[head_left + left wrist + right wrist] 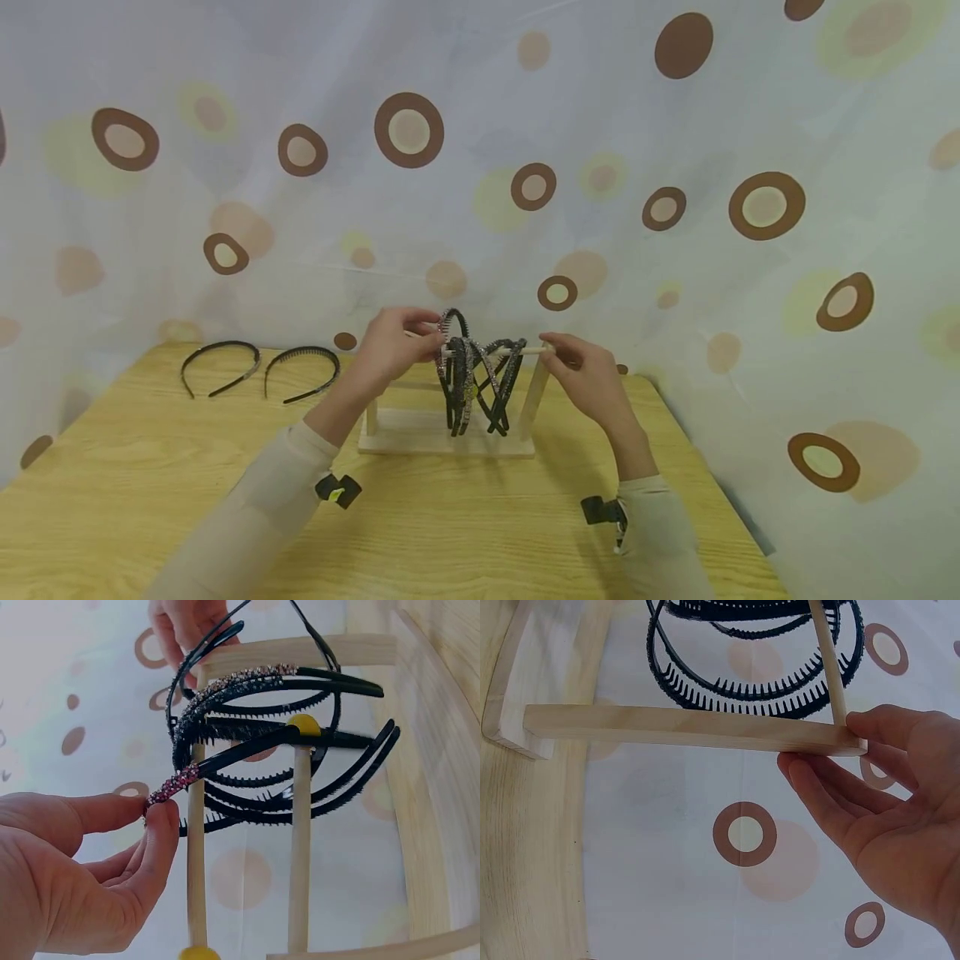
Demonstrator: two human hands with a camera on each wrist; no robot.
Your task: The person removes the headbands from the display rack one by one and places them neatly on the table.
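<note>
from afar, i saw the left hand (396,346) pinch a pink-beaded headband (176,784) beside the other headbands (460,375) on the wooden stand (450,446); whether the top rod (534,351) bore it, i couldn't quite tell. the right hand (590,375), thumb and fingers together, gripped the stand's upper corner.

Left hand (397,346): thumb and fingers pinch a dark headband (454,312) that rises above the others
Right hand (588,375): fingertips grip the wooden stand (420,422) at the top of its right upright
Hanging headbands (460,379): bunched on the rod (534,351), some crossing; ends pointing down
Loose headbands (303,350): two, lying near each other on the desk (187,500), left of the stand
Sleeves (281,467): pale; a black device (345,492) at each wrist
Backdrop (450,217): whitish; brown rings and pale spots
</note>
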